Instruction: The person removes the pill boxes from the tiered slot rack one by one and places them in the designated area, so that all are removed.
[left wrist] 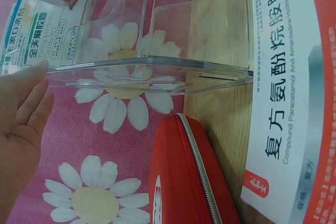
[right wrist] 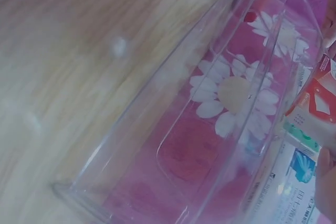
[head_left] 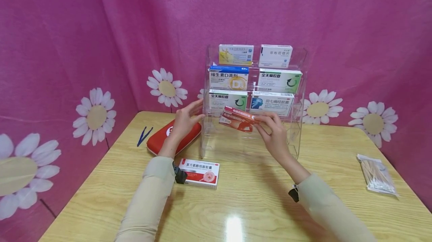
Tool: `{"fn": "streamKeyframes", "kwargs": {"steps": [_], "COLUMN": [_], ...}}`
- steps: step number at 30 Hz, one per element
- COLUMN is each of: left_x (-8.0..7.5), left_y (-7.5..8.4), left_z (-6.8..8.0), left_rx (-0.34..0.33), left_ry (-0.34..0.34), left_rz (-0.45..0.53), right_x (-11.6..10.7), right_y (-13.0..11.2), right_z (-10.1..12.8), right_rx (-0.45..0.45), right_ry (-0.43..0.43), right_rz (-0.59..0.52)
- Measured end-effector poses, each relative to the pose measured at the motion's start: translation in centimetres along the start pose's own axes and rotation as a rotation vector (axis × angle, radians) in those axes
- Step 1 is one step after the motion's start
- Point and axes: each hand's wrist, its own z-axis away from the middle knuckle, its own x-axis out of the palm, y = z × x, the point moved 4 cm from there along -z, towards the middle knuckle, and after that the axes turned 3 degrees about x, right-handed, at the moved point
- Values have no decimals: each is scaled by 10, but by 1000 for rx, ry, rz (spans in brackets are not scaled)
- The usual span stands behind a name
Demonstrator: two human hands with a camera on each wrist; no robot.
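The curtain point(head_left: 67, 47) is showing bright pink with big white daisies that have tan middles. The surface point(head_left: 253, 204) is looking light yellow wood with wavy lines. The zip pouch point(head_left: 162, 139) is glowing red. The medicine box point(head_left: 237, 119) is showing orange-red and white. The rack point(head_left: 300, 84) is looking clear, holding white boxes with green, blue and yellow. The tweezers point(head_left: 144, 135) are looking dark blue.

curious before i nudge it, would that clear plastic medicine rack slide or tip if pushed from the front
The clear rack probably slides easily: its base sits on a glossy wooden table. It may be top-heavy, since boxes fill the upper tiers and the bottom tier looks empty, so a high push could tip it. The left hand lies open against its side, which likely steadies it.
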Motion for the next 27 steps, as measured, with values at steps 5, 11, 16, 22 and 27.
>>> {"fn": "streamKeyframes", "kwargs": {"steps": [5, 11, 16, 22, 27], "left_x": [1, 1, 0, 0, 0], "left_y": [-1, -1, -1, -1, 0], "left_z": [0, 1, 1, 1, 1], "left_rx": [2, 3, -6, -1, -2], "left_ry": [-2, -2, -3, 0, 1], "left_rz": [0, -4, -7, -7, -5], "right_x": [-9, -17, -22, -22, -18], "right_y": [-6, -10, -10, -3, 1], "right_z": [11, 28, 42, 60, 71], "right_rx": [13, 89, 165, 259, 299], "right_ry": [-63, -224, -364, -525, -617], "right_rz": [-38, -45, -54, -94, -82]}}
